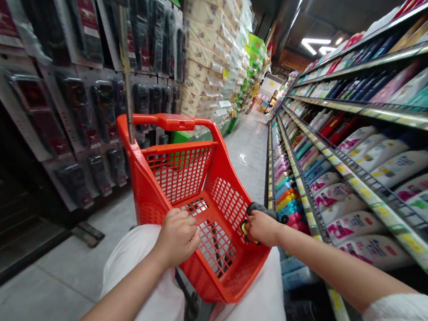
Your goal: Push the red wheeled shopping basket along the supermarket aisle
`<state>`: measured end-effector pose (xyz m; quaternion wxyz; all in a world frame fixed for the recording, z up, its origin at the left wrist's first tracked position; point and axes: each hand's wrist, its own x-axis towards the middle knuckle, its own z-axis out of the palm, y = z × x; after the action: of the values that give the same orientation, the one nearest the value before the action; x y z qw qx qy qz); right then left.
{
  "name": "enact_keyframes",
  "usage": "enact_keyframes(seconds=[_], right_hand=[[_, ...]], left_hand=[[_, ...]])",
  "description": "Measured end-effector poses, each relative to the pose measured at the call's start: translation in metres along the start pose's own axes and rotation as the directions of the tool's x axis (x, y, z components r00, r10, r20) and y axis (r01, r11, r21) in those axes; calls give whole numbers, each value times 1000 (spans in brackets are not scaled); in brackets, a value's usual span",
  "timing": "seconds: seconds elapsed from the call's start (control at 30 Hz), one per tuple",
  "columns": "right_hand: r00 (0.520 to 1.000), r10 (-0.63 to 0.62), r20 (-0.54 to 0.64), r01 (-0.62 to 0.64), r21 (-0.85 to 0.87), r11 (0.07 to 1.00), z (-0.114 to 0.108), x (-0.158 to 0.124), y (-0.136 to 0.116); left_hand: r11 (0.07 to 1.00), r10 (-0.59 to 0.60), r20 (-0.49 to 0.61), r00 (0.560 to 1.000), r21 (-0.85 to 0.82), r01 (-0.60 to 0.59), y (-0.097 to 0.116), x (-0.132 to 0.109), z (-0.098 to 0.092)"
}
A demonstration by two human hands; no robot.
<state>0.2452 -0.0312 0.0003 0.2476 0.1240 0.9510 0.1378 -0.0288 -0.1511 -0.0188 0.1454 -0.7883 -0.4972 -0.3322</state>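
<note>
A small red plastic shopping cart (234, 186) with lattice walls stands between my knees, its handle bar facing away from me. My left hand (180, 236) is closed over the near left rim of the cart basket, fingers curled. At the right rim, my right hand (264, 228) grips a dark grey and black item (258, 207) with a yellow round part. What kind of thing it is I cannot make out, as my fingers cover much of it. Through the lattice floor of the basket, grey flooring shows.
On the right, a long shelf (398, 202) holds rows of bottles. Packaged dark goods (85, 99) hang on the left rack, behind a metal pole (126, 68) rising from the cart. Stacked cream packs (207, 51) stand beyond. A tiled aisle (253, 139) runs ahead.
</note>
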Motion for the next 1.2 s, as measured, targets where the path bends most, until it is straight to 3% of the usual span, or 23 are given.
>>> enact_keyframes(seconds=[0.17,0.37,0.57,0.73,0.93,1.03,1.2], right_hand=[[989,94,117,-106,101,989,11,-1,-19],[928,151,340,-233,216,948,35,51,-37],[907,123,403,-247,272,930,61,101,-54],[918,184,350,-297,305,905,61,142,-41],[943,332,37,-322,364,874,39,202,11],[861,506,-56,-409,517,752,42,232,19],[678,733,57,-578,657,484,61,268,-7]], left_hand=[[1000,4,12,1000,4,-4,0,2,0],[999,-30,19,999,-8,31,2,2,1],[997,-56,28,998,-57,58,2,0,2],[990,-95,36,995,-98,98,4,0,2],[983,-116,39,992,-135,120,8,-2,-2],[983,-117,25,993,-142,119,10,-4,-2],[977,-140,6,990,-164,139,11,-7,1]])
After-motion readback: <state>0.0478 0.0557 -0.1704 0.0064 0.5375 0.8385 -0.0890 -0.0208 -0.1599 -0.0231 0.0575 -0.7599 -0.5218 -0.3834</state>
